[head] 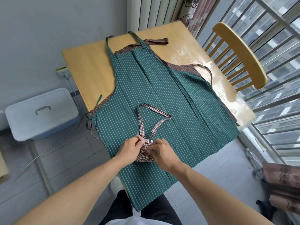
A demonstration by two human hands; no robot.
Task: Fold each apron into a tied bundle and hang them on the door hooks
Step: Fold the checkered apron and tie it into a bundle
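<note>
Both hands (129,149) pinch checked bundle (145,156); lidded bin (42,113) closed.

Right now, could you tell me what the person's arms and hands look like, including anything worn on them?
Both forearms are bare up to the bottom edge of the frame, with no sleeves showing. The left hand and right hand wear no gloves, and no watch, bracelet or ring is visible. Lower down, dark trousers and a strip of white top show.
</note>
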